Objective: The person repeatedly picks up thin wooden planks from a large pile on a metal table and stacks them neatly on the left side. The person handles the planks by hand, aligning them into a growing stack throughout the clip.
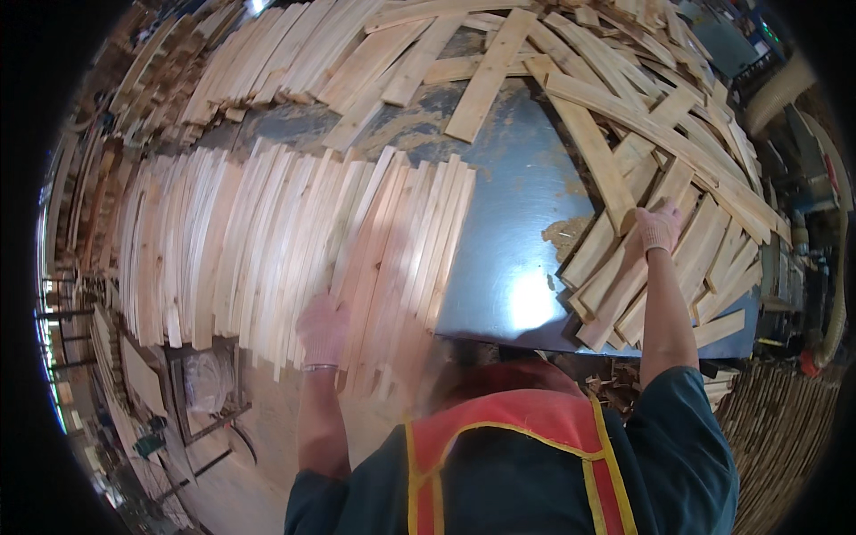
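Note:
My left hand (322, 332), in a pale pinkish glove, is over the near part of a long row of narrow wooden boards (276, 241) lying side by side. Blur smears its fingers, so I cannot tell whether they grip a board. Farther right, my right hand (659, 226), gloved alike, has its fingers closed around a wooden board (618, 308) in a loose pile. Other boards lie crosswise under and around that hand, among them a long plank (596, 152) slanting just to its left.
Between row and pile is a shiny dark metal tabletop (495, 241) with sawdust patches (566, 236). More boards (294, 49) are heaped along the far side. A pale flexible hose (780, 94) hangs at the right. A metal frame (207, 397) stands at the lower left.

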`<state>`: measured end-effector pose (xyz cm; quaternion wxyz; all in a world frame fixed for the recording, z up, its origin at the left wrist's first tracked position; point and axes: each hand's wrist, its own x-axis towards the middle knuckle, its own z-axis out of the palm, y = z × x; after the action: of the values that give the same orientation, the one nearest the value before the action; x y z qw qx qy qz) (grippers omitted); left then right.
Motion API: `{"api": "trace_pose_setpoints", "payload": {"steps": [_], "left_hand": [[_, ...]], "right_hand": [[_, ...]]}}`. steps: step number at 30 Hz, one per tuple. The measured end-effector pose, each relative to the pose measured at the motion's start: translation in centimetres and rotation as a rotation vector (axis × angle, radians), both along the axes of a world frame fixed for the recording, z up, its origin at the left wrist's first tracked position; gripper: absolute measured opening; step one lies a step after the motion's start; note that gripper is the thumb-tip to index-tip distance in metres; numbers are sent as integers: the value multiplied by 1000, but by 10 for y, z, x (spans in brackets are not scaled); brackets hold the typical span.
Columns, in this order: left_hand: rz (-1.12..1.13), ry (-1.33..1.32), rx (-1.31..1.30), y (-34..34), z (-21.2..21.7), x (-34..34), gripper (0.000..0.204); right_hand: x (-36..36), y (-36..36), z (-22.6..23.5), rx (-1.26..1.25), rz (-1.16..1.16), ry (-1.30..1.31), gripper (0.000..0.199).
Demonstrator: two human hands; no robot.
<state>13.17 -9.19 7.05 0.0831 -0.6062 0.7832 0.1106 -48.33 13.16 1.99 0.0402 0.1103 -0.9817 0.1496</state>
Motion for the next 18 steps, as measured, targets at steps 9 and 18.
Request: {"api": "trace_pose_setpoints", "payload": {"steps": [9,18], "left_hand": [[83,95,14,2,-1,13,36],[-180,2,-320,25,27,-29,69]], "right_hand": [[213,1,9,-1191,52,-668,85],[345,-79,-51,-1103,275,-1093,81]]}}
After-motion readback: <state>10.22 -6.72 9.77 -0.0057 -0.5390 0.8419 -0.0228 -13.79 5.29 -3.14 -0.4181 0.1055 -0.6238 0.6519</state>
